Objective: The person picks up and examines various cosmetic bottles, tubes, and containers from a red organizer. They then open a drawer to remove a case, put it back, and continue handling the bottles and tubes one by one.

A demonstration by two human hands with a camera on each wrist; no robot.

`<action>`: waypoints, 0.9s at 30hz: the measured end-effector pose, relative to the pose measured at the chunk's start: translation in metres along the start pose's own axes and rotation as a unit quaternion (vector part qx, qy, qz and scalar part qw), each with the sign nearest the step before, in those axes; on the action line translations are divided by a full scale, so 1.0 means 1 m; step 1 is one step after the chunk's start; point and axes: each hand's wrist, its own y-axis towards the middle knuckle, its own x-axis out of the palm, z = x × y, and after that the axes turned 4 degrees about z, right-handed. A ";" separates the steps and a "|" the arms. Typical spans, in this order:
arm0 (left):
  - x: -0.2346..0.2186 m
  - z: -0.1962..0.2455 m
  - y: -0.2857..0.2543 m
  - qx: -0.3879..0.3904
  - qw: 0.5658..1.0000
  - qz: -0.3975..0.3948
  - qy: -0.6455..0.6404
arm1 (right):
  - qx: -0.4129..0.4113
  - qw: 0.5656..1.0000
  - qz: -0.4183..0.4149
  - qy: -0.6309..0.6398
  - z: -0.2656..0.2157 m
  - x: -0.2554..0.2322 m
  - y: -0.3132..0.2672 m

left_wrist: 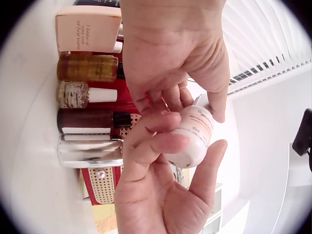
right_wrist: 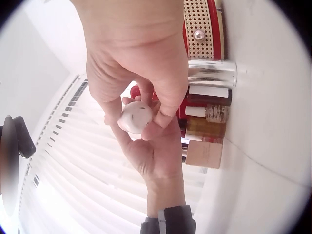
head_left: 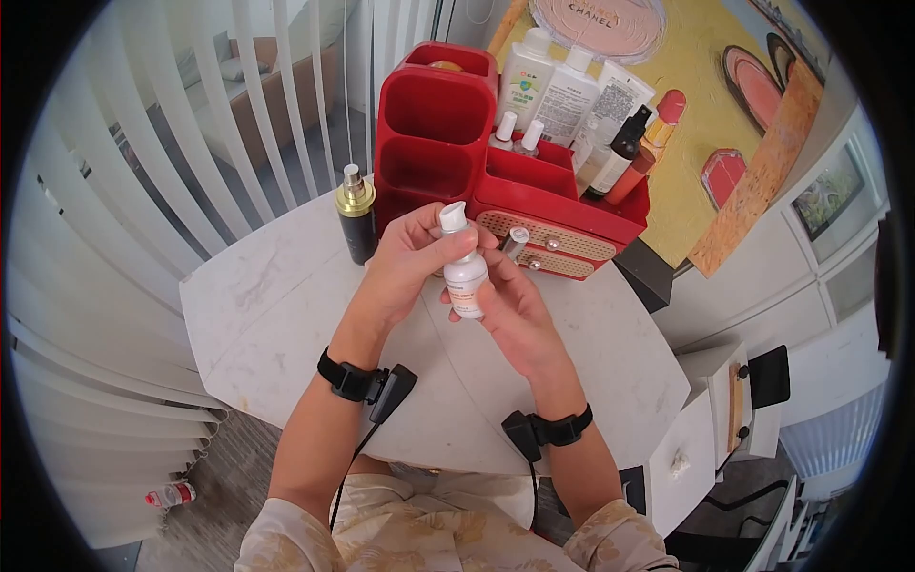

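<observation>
A small white pump bottle (head_left: 466, 284) with a printed label is held upright, slightly tilted, between both hands above the table. My left hand (head_left: 410, 262) grips its upper part, the thumb lying across the collar below the white pump head (head_left: 453, 216). Around the lower body are the fingers and thumb of my right hand (head_left: 519, 319). The left wrist view shows the bottle (left_wrist: 192, 134) with its label and rounded base; the right wrist view shows its base (right_wrist: 136, 117) between the fingers.
Behind the hands stands a red organizer (head_left: 429, 157) with bottles and woven-front drawers. A black bottle with a gold collar (head_left: 356, 214) stands left of it. Several small bottles and a pink box (left_wrist: 87, 30) stand close by on the white marbled table (head_left: 276, 315).
</observation>
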 end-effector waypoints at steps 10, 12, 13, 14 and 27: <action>0.003 0.004 -0.001 0.000 1.000 0.006 0.024 | 0.031 0.999 0.013 -0.004 -0.006 0.003 0.000; 0.003 0.004 -0.001 0.000 1.000 0.007 0.027 | 0.034 0.999 0.006 0.002 -0.006 0.002 -0.001; 0.003 0.005 -0.002 0.000 1.000 0.007 0.029 | 0.036 0.999 0.003 0.005 -0.006 0.001 -0.001; 0.003 0.005 -0.002 0.000 0.999 0.007 0.031 | 0.036 0.999 -0.001 0.007 -0.005 0.000 -0.001; -0.002 0.000 0.000 0.003 1.000 0.016 0.025 | 0.040 0.995 -0.028 0.090 -0.006 -0.003 0.000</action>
